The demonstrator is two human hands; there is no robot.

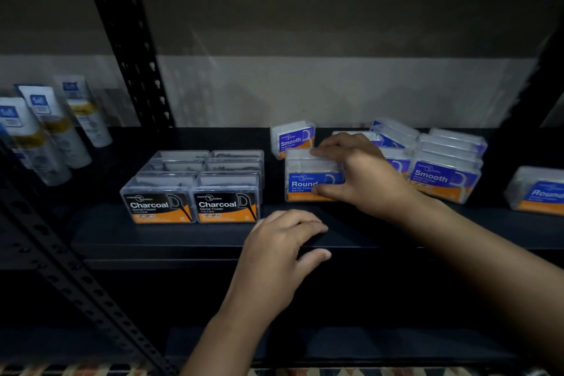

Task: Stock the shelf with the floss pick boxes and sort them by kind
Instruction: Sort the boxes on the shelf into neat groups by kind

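I am seeing six Charcoal boxes [192,189], lying in two rows of three. I am counting two Round boxes [308,175] with readable labels and two Smooth boxes [444,175] likewise; the rest of that pile is unreadable. Three white tubes [58,128] are standing left.

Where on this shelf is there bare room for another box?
Free: the strip left of the Charcoal boxes, towards the tubes; the back, behind them; the gap before the far-right Round box. Crowded: the Smooth pile behind the right hand.
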